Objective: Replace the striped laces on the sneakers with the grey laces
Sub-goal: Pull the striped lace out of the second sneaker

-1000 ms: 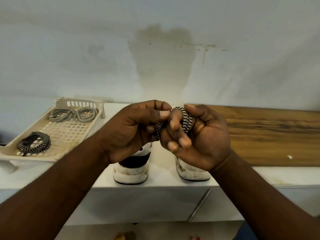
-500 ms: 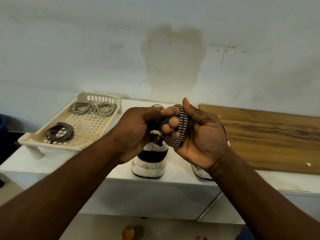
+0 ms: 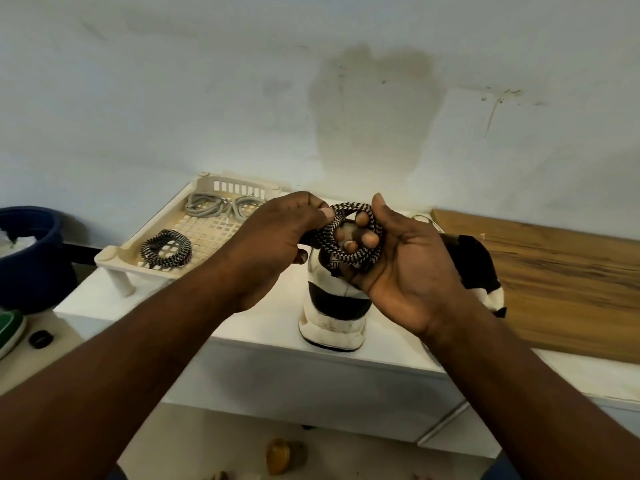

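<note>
Looped round right hand (image 3: 412,271), pinched by left hand (image 3: 277,244): lace (image 3: 349,256), light and limp, probably best gripped across the whole coil.

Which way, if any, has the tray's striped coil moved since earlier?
No. The coil lies in the same near-left corner of the tray; only the camera shifted.

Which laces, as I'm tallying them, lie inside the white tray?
Grey laces coiled at the tray's far end, one striped coil nearer. The left hand covers the tray's right side.
</note>
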### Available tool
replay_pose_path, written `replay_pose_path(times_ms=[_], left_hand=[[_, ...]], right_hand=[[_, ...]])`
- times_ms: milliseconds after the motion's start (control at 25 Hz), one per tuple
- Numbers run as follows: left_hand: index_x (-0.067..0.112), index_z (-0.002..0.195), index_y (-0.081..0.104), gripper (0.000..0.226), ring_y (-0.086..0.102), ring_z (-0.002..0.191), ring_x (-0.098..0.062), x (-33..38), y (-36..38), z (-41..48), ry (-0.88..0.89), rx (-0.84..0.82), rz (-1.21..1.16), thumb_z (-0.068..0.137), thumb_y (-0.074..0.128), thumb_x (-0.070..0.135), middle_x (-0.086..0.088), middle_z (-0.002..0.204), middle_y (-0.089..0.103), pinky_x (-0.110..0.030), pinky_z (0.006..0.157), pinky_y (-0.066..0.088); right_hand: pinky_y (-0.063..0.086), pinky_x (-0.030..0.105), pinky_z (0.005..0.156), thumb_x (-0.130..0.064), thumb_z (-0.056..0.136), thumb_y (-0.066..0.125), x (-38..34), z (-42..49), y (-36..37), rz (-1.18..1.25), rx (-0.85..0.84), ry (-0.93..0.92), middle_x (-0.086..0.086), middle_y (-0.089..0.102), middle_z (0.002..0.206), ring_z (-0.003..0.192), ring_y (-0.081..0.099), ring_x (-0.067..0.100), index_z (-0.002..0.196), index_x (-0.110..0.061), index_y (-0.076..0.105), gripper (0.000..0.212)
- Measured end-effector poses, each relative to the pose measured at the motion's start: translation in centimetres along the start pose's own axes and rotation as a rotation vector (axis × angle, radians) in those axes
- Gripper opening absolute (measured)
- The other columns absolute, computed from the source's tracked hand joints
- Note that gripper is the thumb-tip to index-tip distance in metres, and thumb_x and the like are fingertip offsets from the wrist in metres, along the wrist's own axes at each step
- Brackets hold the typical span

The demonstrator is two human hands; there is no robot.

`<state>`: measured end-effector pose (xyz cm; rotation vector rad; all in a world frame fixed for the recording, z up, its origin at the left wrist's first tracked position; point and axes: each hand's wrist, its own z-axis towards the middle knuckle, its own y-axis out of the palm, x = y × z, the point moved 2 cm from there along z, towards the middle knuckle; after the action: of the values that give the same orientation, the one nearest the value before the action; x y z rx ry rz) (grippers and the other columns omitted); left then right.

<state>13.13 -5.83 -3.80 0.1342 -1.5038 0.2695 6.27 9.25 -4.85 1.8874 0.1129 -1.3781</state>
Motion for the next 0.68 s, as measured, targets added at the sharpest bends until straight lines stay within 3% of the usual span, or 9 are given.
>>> replay_pose_path(times_ms=[120,200,280,440,600,680], left_hand=[[0.019,0.103,0.067,0.008,0.056,0.083,-0.017,-0.2,-1.1,0.0,-0.026,0.045,-0.101,0.101,0.059,0.016,-0.002,0.083,0.068,-0.033,0.070,0.038],[0.023,0.108,0.066,0.013,0.056,0.079,-0.014,0.1,-1.8,-0.2,-0.046,0.015,-0.310,0.098,0.061,0.015,-0.001,0.084,0.065,-0.033,0.070,0.039],[0.026,0.103,0.065,0.014,0.054,0.079,-0.012,0.4,-2.4,-0.4,-0.019,-0.007,-0.356,0.091,0.070,0.022,0.000,0.089,0.061,-0.032,0.072,0.042],[0.024,0.092,0.065,0.014,0.063,0.073,-0.017,0.6,-4.7,-0.7,0.181,0.222,0.186,0.088,0.077,0.017,0.000,0.076,0.069,-0.041,0.073,0.052],[0.029,0.090,0.062,0.013,0.061,0.064,-0.008,1.3,-8.4,-0.9,0.263,0.329,0.634,0.089,0.070,0.019,0.002,0.072,0.071,-0.021,0.060,0.042],[0.031,0.087,0.065,0.015,0.060,0.066,-0.011,1.2,-9.9,-0.8,0.212,0.302,0.796,0.088,0.065,0.016,0.004,0.067,0.066,-0.024,0.059,0.041]], right_hand=[[0.043,0.042,0.083,-0.035,0.101,0.059,0.3,0.4,1.1,-0.107,0.020,-0.064,-0.001,0.049,0.068,0.070,0.054,0.016,0.096,-0.011,0.062,0.026],[0.043,0.036,0.074,-0.033,0.104,0.056,0.4,0.6,2.1,-0.164,0.060,-0.103,-0.003,0.050,0.066,0.066,0.053,0.014,0.093,-0.012,0.063,0.025],[0.042,0.030,0.067,-0.032,0.106,0.055,0.8,1.0,3.2,-0.213,0.110,-0.124,-0.004,0.048,0.064,0.063,0.052,0.011,0.090,-0.014,0.064,0.026],[0.042,0.025,0.061,-0.029,0.107,0.055,2.6,2.5,5.6,-0.293,0.177,-0.125,-0.006,0.049,0.062,0.061,0.048,0.011,0.098,-0.014,0.064,0.020],[0.046,0.028,0.062,-0.027,0.106,0.057,3.6,5.3,8.1,-0.441,0.201,-0.129,-0.005,0.054,0.063,0.059,0.050,0.011,0.095,-0.014,0.059,0.018],[0.046,0.029,0.061,-0.024,0.105,0.059,4.2,6.9,9.3,-0.508,0.199,-0.112,-0.002,0.055,0.065,0.057,0.052,0.013,0.085,-0.014,0.058,0.022]])
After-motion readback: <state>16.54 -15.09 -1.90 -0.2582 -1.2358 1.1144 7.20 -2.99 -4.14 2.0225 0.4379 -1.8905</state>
